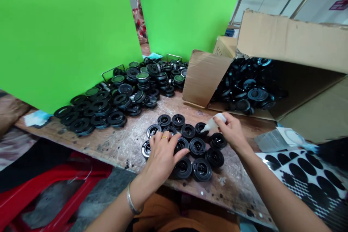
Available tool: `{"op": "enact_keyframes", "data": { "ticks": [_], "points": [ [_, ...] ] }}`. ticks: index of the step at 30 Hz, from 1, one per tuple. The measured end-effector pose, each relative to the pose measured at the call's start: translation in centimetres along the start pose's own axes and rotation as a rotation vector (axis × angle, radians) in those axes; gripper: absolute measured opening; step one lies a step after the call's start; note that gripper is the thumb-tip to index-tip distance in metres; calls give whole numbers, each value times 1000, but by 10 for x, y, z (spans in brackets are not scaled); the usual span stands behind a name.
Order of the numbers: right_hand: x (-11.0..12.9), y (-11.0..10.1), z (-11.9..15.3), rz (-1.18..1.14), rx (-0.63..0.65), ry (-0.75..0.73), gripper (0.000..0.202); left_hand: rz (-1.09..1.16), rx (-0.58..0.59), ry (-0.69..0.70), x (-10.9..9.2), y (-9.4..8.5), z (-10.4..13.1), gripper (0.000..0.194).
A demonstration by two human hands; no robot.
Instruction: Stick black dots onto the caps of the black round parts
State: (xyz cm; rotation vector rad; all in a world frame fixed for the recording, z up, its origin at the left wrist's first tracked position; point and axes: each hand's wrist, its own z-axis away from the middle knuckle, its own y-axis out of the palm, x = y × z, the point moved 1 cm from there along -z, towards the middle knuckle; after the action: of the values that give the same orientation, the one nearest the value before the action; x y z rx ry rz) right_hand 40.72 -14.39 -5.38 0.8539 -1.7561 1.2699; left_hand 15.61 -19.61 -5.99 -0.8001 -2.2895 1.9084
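My right hand grips a small white squeeze bottle with a pointed nozzle, like a glue bottle. Its tip points down at a black round part in the cluster on the table; whether it touches cannot be made out. My left hand, with a ring and a wrist bangle, lies palm down over the cluster's left side, thumb spread, and hides some of the parts. Nearest its thumb is a black ringed part. Several similar parts stand close together, among them one at the front and one at the right.
Piles of black round parts line the table's back, before green panels. An open cardboard box holding more parts stands back right. Sheets with black discs lie at right. A red chair is at lower left.
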Motion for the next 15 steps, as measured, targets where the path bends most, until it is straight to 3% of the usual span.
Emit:
{"op": "enact_keyframes", "data": {
  "ticks": [3, 9, 15],
  "points": [
    [0, 6, -6, -126, -23, 90, 35, -8, 12, -3, -4, 1, -1, 47],
    [14, 30, -8, -50, -30, -40, 31, -83, 19, -31, -9, 5, -12, 51],
    [12, 36, -6, 114, -54, -121, 27, -93, 31, -39, -7, 8, -17, 52]
  ]
}}
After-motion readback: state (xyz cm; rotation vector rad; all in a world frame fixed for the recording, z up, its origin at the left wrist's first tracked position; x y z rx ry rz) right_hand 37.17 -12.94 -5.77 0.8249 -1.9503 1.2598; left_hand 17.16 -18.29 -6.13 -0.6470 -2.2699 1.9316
